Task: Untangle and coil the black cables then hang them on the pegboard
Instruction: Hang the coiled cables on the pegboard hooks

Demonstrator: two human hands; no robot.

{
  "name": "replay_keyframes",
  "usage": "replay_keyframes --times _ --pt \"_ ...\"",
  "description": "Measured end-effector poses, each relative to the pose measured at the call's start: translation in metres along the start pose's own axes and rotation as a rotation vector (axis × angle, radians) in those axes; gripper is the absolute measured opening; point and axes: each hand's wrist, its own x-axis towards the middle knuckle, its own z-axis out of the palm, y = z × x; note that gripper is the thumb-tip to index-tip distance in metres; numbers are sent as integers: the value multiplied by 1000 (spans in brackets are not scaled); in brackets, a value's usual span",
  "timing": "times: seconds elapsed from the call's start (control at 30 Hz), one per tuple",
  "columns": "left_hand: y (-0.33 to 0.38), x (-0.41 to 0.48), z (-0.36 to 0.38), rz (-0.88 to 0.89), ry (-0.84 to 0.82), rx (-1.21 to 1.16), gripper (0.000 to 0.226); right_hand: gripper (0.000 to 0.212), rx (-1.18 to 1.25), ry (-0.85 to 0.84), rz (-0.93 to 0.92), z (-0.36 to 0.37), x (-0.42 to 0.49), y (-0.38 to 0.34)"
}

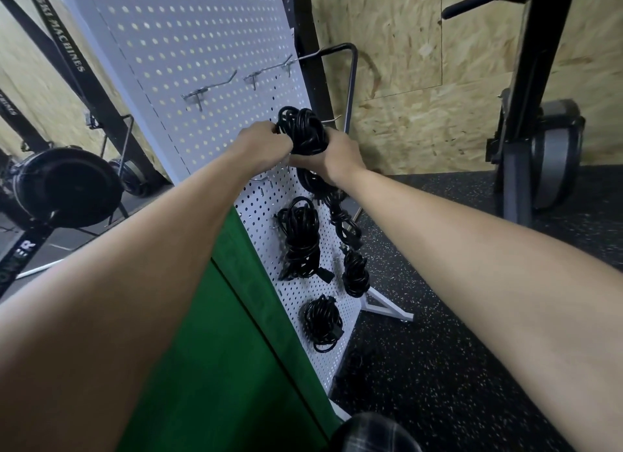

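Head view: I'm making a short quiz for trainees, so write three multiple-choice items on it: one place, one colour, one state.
1. Where is the held coil?
A. on the floor
B. on the exercise machine
C. up at the pegboard, above the hung coils

2. What colour is the panel beside the pegboard's lower part?
A. green
B. red
C. yellow

3. How is the held coil held?
A. by neither grip
B. by the left grip and the right grip together
C. by one grip alone

Key:
1 C, it sits in front of the board, over the hanging coils.
2 A, the panel is plainly green.
3 B, fingers of both curl round it.
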Motion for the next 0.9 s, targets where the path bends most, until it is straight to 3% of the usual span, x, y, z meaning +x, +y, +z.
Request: replay_keyframes --times 0.13,0.27,0.33,0.4,0.5,0.67,0.77,0.9 --pt "-3 8 1 -31 30 -43 45 67 57 81 -77 10 3 -8" --pt "-7 9 0 -40 25 -69 51 63 3 -42 4 17 7 -7" --pt "-8 9 0 -33 23 -114 41 67 10 -50 18 19 11 -5" --pt "-12 8 0 -39 89 -177 25 73 4 -48 6 23 12 -5" --pt "-14 9 -3 -62 231 -257 41 85 13 -51 -4 26 9 -2" --pt "3 -1 -2 243 448 -56 36 124 41 -53 0 7 -15 12" --pt "19 -10 21 477 377 20 28 122 -34 -80 33 -15 -37 34" --pt "34 -31 74 661 236 35 26 132 -130 -189 157 -40 -57 87"
